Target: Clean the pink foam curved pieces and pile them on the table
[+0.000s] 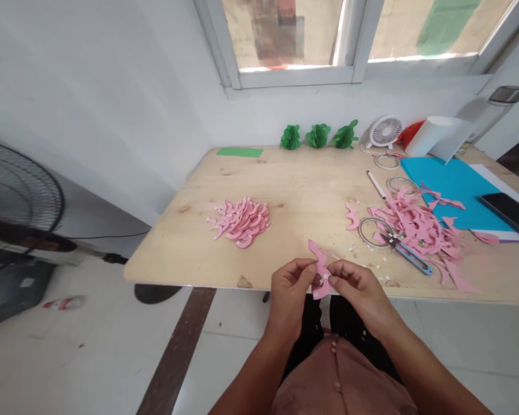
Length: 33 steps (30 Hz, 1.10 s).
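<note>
At the table's front edge, my left hand (292,291) pinches a wavy pink paper strip (317,253) from its left side. My right hand (357,288) grips the same strip from the right, thumb and fingers closed on it. Small white squares show on the strip's lower part. Left of my hands lies a pile of curved pink paper pieces (244,222). One more wavy pink piece (352,218) rests flat beyond my right hand. Blue-handled thread snips (410,256) lie on the right, beside a heap of pink paper scraps (424,222).
Tape rolls (401,185), a white pen (376,184), blue sheets (447,193) and a phone (510,213) lie on the right. Green paper shapes (318,136), a green strip (239,152) and a small white fan (385,132) line the back. A floor fan (17,202) stands left.
</note>
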### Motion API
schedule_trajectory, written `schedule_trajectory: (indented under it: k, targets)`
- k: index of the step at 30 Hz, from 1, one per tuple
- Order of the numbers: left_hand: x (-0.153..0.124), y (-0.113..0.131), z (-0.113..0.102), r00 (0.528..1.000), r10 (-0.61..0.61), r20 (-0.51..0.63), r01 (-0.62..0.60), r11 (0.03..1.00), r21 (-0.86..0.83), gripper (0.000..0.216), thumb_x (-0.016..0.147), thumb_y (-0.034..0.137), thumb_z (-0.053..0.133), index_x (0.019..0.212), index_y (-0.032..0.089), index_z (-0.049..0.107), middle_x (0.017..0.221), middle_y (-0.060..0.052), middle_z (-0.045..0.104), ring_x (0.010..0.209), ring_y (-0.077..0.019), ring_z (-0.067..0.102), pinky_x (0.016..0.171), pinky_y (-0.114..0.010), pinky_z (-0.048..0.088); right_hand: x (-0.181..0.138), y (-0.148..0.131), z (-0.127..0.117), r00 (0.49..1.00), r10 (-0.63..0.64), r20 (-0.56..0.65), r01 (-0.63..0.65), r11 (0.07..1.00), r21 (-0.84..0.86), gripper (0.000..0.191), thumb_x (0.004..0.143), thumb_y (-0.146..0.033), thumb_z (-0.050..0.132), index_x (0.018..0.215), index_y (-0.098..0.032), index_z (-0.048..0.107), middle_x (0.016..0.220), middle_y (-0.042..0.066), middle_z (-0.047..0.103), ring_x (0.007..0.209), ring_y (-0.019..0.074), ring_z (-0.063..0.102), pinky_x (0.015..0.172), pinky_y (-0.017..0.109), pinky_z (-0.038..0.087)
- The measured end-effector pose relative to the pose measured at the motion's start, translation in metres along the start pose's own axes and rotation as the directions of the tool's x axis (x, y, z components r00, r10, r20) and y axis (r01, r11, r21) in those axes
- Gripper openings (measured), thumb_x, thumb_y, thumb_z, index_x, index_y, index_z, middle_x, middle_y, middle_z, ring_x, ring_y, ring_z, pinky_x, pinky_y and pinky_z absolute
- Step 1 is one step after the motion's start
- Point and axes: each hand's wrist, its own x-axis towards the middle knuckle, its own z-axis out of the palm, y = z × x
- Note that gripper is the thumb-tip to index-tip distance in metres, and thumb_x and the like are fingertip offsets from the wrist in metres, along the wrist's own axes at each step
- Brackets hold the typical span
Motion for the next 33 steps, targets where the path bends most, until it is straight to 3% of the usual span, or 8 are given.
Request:
schedule_trajectory:
  k: [3,5,7,9,11,14,25,33]
  targets:
    - [-0.002,-0.003,-0.002,0.998,0.065,-0.005,-0.064,0.991,0.121,0.015,0.075,0.024,0.062,0.085,0.014,0.068,0.066,-0.001,0.063,0.060,-0.0112,0.056,0.062,-0.024,0.046,0.000,0.000,-0.001,0.999,-0.012,-0.034,0.011,0.999,-0.045,0.014,0.079,-0.029,0.055,0.077,-0.017,0.061,0.071,0.001,0.061,0.069,0.0158,0.056,0.066,0.027,0.044]
    - [-0.006,-0.005,-0.004,0.969,0.245,-0.030,-0.223,0.924,0.310,0.022,0.077,0.022,0.061,0.097,0.016,0.065,0.077,-0.003,0.065,0.069,-0.0141,0.059,0.068,-0.027,0.048,0.000,0.001,-0.001,0.995,-0.051,-0.090,0.040,0.992,-0.119,0.014,0.079,-0.028,0.054,0.077,-0.017,0.062,0.070,0.001,0.062,0.070,0.0164,0.056,0.067,0.028,0.044]
    - [-0.010,-0.008,-0.005,0.863,0.505,0.025,-0.438,0.721,0.538,0.019,0.077,0.018,0.061,0.096,0.018,0.064,0.083,-0.005,0.064,0.078,-0.0166,0.060,0.073,-0.030,0.048,0.000,0.004,-0.001,0.984,-0.112,-0.140,0.083,0.977,-0.197,0.014,0.080,-0.027,0.054,0.078,-0.017,0.063,0.073,0.003,0.064,0.072,0.0176,0.058,0.069,0.029,0.045]
    - [-0.012,-0.010,-0.005,0.717,0.673,0.180,-0.592,0.452,0.667,0.011,0.077,0.014,0.060,0.087,0.018,0.065,0.083,-0.006,0.063,0.081,-0.0180,0.058,0.074,-0.032,0.048,-0.001,0.006,-0.001,0.969,-0.177,-0.171,0.129,0.957,-0.260,0.014,0.080,-0.027,0.053,0.079,-0.017,0.063,0.076,0.004,0.066,0.075,0.0190,0.060,0.072,0.030,0.046]
    - [-0.011,-0.012,-0.004,0.613,0.725,0.315,-0.662,0.253,0.705,0.010,0.077,0.011,0.059,0.082,0.018,0.064,0.080,-0.006,0.063,0.080,-0.0190,0.057,0.073,-0.033,0.048,-0.001,0.008,-0.001,0.950,-0.244,-0.196,0.174,0.932,-0.317,0.013,0.080,-0.026,0.054,0.080,-0.018,0.064,0.077,0.004,0.067,0.076,0.0200,0.062,0.071,0.030,0.048]
    - [-0.008,-0.014,-0.002,0.545,0.738,0.398,-0.678,0.108,0.727,0.011,0.077,0.009,0.059,0.084,0.017,0.062,0.078,-0.007,0.065,0.078,-0.0201,0.057,0.073,-0.036,0.047,-0.003,0.008,0.000,0.920,-0.322,-0.222,0.221,0.896,-0.386,0.012,0.080,-0.025,0.054,0.079,-0.019,0.065,0.077,0.004,0.068,0.076,0.0204,0.063,0.071,0.030,0.049]
    - [-0.003,-0.012,0.002,0.470,0.697,0.542,-0.700,-0.080,0.709,0.012,0.081,0.007,0.054,0.075,0.016,0.057,0.067,-0.004,0.062,0.070,-0.0182,0.056,0.069,-0.034,0.043,-0.004,0.008,-0.004,0.911,-0.355,-0.209,0.238,0.867,-0.438,0.012,0.079,-0.021,0.054,0.078,-0.018,0.065,0.080,0.004,0.070,0.077,0.0204,0.065,0.071,0.030,0.049]
    - [-0.002,-0.013,0.001,0.519,0.725,0.453,-0.688,0.040,0.725,0.014,0.078,0.005,0.051,0.073,0.018,0.055,0.066,-0.003,0.061,0.069,-0.0173,0.056,0.069,-0.033,0.044,-0.001,0.011,-0.008,0.925,-0.298,-0.235,0.186,0.897,-0.402,0.014,0.079,-0.025,0.055,0.079,-0.019,0.067,0.078,0.004,0.071,0.076,0.0211,0.065,0.069,0.030,0.051]
